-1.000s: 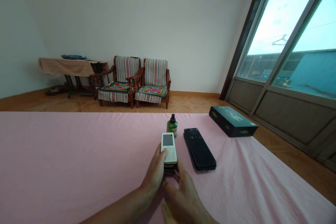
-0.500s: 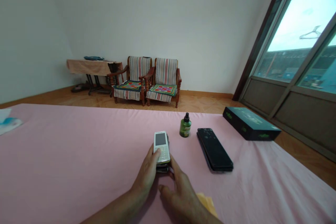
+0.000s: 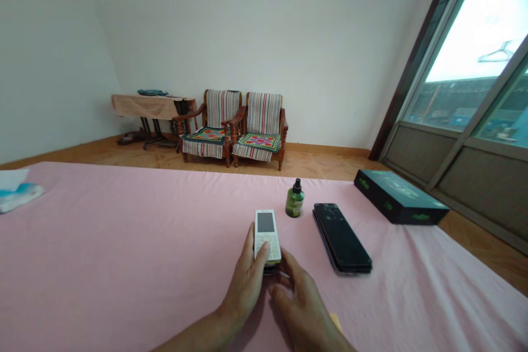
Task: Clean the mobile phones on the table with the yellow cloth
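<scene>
Left hand (image 3: 243,287) clasping white phone (image 3: 266,223), now nearer green bottle (image 3: 294,203), right hand (image 3: 304,294) half-open, seemingly touching it, pink cloth (image 3: 124,247), chairs (image 3: 264,115) beyond

My left thumb (image 3: 261,256) is covering some phone keys (image 3: 274,254), my right forearm (image 3: 328,336) is partly hiding yellow cloth (image 3: 336,322), and my view's left edge is cropping a packet (image 3: 20,198).

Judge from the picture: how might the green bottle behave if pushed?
The green bottle may tip if pushed at its narrow black top, set above a wider body. Once over, that rounded body might roll. The creased pink cloth beneath could bunch under a low push.
</scene>
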